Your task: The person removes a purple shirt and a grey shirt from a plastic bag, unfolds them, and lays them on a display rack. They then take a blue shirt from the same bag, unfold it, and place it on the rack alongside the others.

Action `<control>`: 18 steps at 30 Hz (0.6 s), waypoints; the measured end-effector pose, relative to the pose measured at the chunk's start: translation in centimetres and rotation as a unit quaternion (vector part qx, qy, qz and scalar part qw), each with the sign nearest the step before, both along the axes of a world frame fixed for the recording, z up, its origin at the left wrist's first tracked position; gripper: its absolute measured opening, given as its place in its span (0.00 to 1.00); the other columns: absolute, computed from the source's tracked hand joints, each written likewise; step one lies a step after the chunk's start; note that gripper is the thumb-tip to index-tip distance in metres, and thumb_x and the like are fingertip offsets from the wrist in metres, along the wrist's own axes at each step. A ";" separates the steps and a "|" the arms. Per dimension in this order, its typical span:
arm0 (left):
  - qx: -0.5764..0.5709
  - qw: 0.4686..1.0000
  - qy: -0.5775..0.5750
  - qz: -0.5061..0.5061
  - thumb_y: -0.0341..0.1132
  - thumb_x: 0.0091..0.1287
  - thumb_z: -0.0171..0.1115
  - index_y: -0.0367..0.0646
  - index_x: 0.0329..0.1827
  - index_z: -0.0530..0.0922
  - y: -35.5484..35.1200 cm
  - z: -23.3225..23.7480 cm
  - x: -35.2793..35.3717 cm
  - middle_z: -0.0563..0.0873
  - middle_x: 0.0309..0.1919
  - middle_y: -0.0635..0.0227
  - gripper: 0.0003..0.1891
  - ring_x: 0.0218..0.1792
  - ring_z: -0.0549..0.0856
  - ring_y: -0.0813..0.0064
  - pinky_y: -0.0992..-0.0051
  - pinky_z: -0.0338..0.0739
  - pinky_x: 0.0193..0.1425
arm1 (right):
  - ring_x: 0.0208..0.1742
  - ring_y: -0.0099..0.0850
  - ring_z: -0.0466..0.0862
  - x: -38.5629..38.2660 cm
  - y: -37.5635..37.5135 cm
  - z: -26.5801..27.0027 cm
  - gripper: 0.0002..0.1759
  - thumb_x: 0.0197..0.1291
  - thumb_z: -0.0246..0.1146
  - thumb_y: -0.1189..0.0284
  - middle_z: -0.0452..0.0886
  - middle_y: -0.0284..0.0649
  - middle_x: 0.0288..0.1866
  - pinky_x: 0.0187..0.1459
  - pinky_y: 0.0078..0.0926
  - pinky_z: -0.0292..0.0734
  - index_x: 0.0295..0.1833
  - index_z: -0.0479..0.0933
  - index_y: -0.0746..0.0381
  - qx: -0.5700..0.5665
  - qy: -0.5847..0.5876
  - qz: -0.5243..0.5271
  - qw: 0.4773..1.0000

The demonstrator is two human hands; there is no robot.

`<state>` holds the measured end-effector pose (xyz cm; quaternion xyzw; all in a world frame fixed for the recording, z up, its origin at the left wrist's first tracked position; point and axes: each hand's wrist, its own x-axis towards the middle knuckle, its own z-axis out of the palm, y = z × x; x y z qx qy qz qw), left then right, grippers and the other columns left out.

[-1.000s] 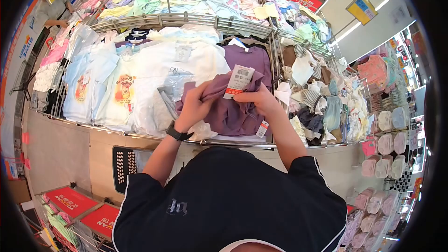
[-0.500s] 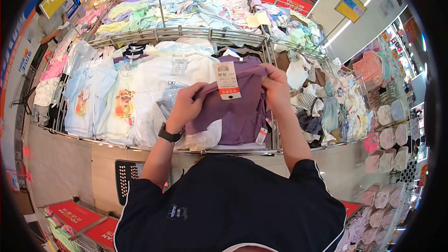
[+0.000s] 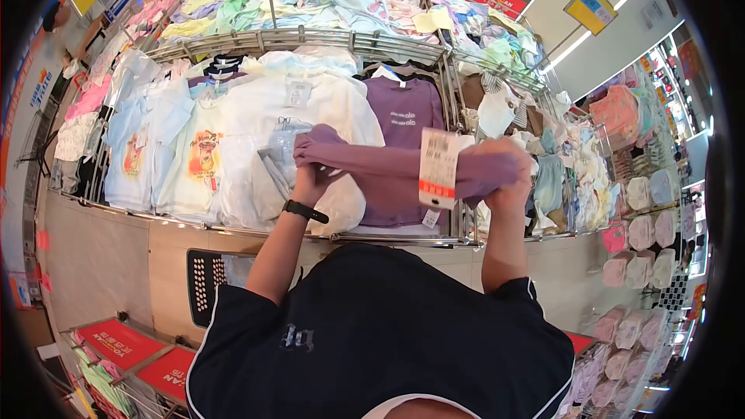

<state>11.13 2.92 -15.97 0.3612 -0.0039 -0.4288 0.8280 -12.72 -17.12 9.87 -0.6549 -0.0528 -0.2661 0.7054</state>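
A purple garment [image 3: 380,161] is stretched sideways in the air between my two hands. My left hand [image 3: 312,180] is closed on its bunched left end, with a dark watch on the wrist. At the other end, my right hand [image 3: 508,178] grips the fabric, somewhat blurred. A white price tag [image 3: 438,167] with an orange-red band hangs over the cloth near my right hand. Under and behind the garment, a purple shirt [image 3: 403,105] with small white lettering lies flat on the rack. White shirts [image 3: 287,112] lie just left of it, partly in clear plastic.
Metal rails [image 3: 256,45] divide the display. Folded pastel clothes [image 3: 310,0] fill the bin behind. Mixed garments [image 3: 551,178] are heaped at right. A dark basket [image 3: 203,287] sits low at left. Another person [image 3: 74,31] stands at far left. A yellow sign [image 3: 590,8] hangs upper right.
My hands have moved apart, the right one further right, stretching the purple garment sideways. The price tag has shifted right, and the lettered purple shirt behind is now uncovered.
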 end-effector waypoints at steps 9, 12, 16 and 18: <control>-0.138 0.985 -0.092 0.036 0.38 0.79 0.45 0.46 0.73 0.64 -5.2 9.4 -4.7 0.76 0.62 0.60 0.21 0.64 0.76 0.62 0.62 0.73 0.69 | 0.59 0.32 0.79 4.7 4.3 -5.7 0.36 0.63 0.67 0.67 0.74 0.47 0.65 0.58 0.30 0.76 0.72 0.62 0.67 -0.130 0.244 0.003 0.961; 0.035 0.808 -0.565 0.164 0.24 0.67 0.55 0.43 0.69 0.70 -5.7 14.5 -8.5 0.78 0.51 0.60 0.25 0.56 0.79 0.64 0.70 0.72 0.63 | 0.53 0.24 0.78 6.2 6.3 -8.6 0.27 0.67 0.64 0.68 0.79 0.39 0.55 0.55 0.22 0.74 0.68 0.67 0.66 -0.136 0.226 -0.102 0.959; 0.046 0.799 -0.584 0.138 0.23 0.66 0.57 0.41 0.69 0.71 -4.3 15.1 -8.9 0.79 0.56 0.65 0.25 0.57 0.79 0.73 0.76 0.72 0.63 | 0.49 0.21 0.78 5.8 6.8 -9.2 0.17 0.72 0.59 0.69 0.82 0.36 0.47 0.52 0.22 0.74 0.60 0.74 0.68 -0.044 0.118 -0.133 0.983; 0.026 0.845 -0.517 0.134 0.27 0.70 0.54 0.38 0.71 0.69 -3.9 14.5 -8.6 0.80 0.56 0.65 0.25 0.56 0.80 0.73 0.75 0.73 0.62 | 0.47 0.22 0.79 5.6 6.6 -9.5 0.15 0.73 0.58 0.69 0.83 0.38 0.45 0.50 0.24 0.75 0.57 0.75 0.68 -0.035 0.110 -0.142 0.983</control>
